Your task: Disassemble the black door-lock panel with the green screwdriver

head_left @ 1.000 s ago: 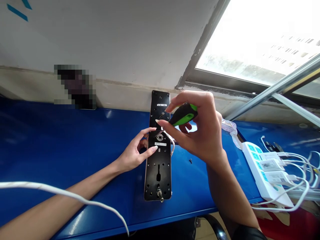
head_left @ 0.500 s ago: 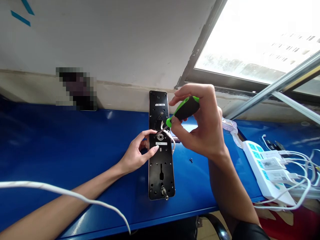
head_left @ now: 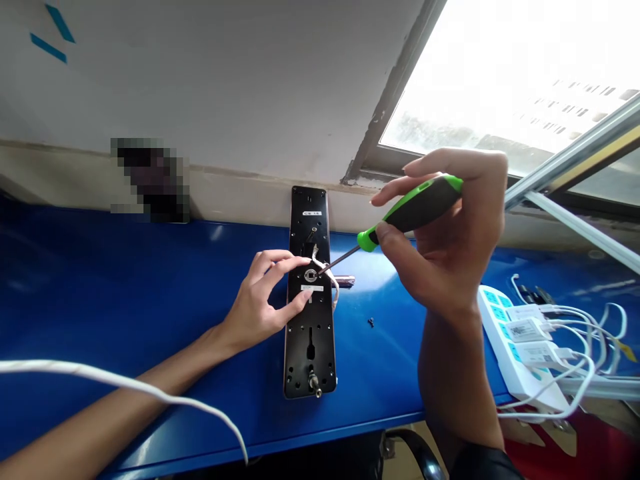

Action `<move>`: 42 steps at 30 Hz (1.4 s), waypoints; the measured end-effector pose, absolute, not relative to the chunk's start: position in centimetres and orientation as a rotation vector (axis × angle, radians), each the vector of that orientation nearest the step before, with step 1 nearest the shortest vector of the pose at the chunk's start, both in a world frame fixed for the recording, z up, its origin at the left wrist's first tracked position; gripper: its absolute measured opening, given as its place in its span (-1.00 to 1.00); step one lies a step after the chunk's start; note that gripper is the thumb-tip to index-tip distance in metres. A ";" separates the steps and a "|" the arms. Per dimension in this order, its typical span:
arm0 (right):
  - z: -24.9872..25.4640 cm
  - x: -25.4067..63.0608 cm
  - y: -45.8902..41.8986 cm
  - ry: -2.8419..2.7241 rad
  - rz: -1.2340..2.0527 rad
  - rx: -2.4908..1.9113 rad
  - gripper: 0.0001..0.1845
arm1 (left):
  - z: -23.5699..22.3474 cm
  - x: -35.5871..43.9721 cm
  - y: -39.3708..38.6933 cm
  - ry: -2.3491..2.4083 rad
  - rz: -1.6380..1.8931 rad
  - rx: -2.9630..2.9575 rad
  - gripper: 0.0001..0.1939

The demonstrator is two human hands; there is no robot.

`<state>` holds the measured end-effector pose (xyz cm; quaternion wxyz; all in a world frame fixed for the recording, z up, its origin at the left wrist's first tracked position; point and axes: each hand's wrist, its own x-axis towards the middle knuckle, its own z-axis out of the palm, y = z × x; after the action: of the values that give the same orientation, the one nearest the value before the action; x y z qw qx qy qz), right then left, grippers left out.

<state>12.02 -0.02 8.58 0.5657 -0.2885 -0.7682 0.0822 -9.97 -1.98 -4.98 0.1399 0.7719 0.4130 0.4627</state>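
Right hand (head_left: 450,230) pinching green-handled screwdriver (head_left: 413,208); left hand (head_left: 255,310), fingers spread on black door-lock plate (head_left: 310,353)

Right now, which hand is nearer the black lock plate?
Left hand, resting on the lock plate; right hand is off to its right, holding a green-handled screwdriver.

A long black metal lock backplate (head_left: 306,333), gold-edged and drilled with holes, lies lengthwise on the blue bench (head_left: 125,280), with a white cable (head_left: 334,287) looped at its middle. The right hand (head_left: 450,247) grips a black-and-green screwdriver (head_left: 413,210), its thin shaft apparently touching the round metal fitting (head_left: 311,275). The left hand (head_left: 260,303) rests fingers on the plate.
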 end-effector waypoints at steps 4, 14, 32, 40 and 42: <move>9.3 13.2 -0.5 -1.814 0.224 -0.724 -0.63 | -2.6 -8.2 -1.1 0.988 1.289 2.341 -0.74; 11.6 20.3 -1.8 -2.263 0.324 -0.983 -0.39 | 0.1 -2.1 0.9 0.745 0.552 2.514 -0.88; 11.2 26.3 -1.1 -2.419 0.398 -1.160 -0.49 | -2.5 5.5 4.2 0.684 -0.089 2.482 -0.87; 11.3 26.9 -1.3 -2.392 0.420 -1.165 -0.49 | -2.1 5.6 4.1 0.685 -0.133 2.487 -0.84; 11.2 26.8 -1.3 -2.392 0.427 -1.168 -0.49 | -2.0 5.5 3.9 0.684 -0.134 2.494 -0.83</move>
<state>26.80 -1.29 11.25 0.2210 -0.4225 -0.8654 0.1544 5.52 3.91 -1.98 0.2723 0.9267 0.2543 -0.0496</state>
